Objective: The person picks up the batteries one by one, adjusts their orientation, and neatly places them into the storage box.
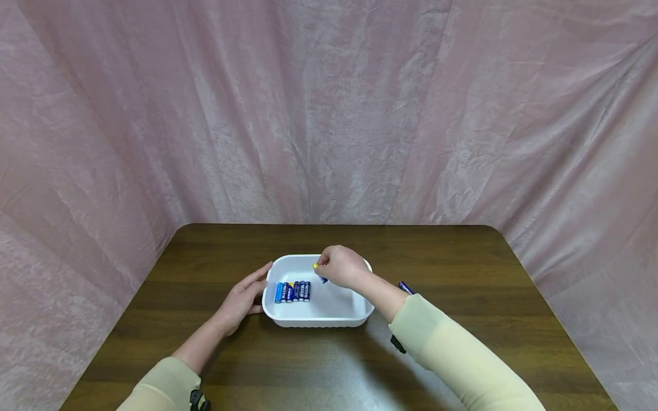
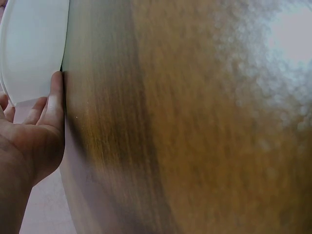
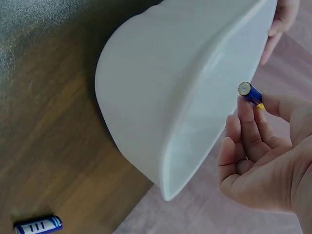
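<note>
A white plastic basin (image 1: 336, 305) stands on the table. A row of several blue AA batteries (image 1: 292, 292) lies side by side in its left part; one has a yellow end and the leftmost is lighter blue. My right hand (image 1: 341, 266) is over the basin, pinching a blue battery with a yellow end (image 3: 251, 93) between thumb and fingertips, tilted and above the basin floor. At the basin's left side, my left hand (image 1: 239, 302) touches the outer wall with extended fingers (image 2: 56, 90). Another blue battery (image 3: 39, 225) lies on the table right of the basin, partly behind my right forearm in the head view.
The brown wooden table (image 1: 216, 251) has rounded far corners. A pink curtain (image 1: 329, 114) hangs behind and at both sides of it. Dark wrist devices (image 1: 197, 399) show at the sleeves.
</note>
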The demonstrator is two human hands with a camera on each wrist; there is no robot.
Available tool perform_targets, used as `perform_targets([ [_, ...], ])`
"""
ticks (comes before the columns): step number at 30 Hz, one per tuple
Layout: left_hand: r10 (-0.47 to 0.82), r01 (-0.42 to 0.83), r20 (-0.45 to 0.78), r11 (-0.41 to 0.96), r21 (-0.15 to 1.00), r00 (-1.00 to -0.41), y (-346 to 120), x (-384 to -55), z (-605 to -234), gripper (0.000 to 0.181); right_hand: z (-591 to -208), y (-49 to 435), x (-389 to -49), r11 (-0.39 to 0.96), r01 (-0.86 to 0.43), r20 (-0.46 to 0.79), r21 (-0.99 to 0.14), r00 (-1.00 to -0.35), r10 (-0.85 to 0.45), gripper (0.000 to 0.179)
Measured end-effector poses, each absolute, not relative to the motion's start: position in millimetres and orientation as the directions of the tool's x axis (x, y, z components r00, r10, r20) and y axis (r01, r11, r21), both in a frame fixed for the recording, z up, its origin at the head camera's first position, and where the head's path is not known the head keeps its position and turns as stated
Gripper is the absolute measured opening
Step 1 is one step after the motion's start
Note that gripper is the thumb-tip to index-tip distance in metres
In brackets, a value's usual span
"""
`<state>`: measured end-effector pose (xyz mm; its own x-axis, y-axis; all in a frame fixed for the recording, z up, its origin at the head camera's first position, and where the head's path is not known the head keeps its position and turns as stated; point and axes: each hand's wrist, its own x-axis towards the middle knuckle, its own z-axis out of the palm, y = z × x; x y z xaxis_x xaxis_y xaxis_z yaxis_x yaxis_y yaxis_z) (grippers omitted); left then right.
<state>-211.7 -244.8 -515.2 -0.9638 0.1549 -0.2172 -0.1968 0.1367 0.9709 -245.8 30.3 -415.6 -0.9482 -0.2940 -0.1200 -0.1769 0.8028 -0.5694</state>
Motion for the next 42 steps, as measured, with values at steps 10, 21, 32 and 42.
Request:
perform_targets([
  [10, 0.149, -0.199, -0.220, 0.143, 0.969, -0.964, -245, -212, -515, 0.050, -439, 12, -251, 0.873, -0.164, -0.169, -0.459, -0.949, -0.267, 0.008],
  [21, 0.161, -0.202, -0.225, 0.146, 0.968, -0.961, -246, -212, -514, 0.050, -452, 5, -254, 0.893, -0.151, -0.198, -0.423, -0.947, -0.254, 0.008],
  [32, 0.167, -0.194, -0.214, 0.133, 0.972, -0.962, -245, -214, -515, 0.049, -454, 4, -255, 0.896, -0.048, -0.276, -0.442, -0.943, -0.187, 0.025],
  [42, 0.169, -0.191, -0.214, 0.142, 0.971, -0.962, -246, -213, -516, 0.049, -458, 5, -258, 0.839, 0.023, -0.329, -0.544, -0.925, -0.188, 0.015],
])
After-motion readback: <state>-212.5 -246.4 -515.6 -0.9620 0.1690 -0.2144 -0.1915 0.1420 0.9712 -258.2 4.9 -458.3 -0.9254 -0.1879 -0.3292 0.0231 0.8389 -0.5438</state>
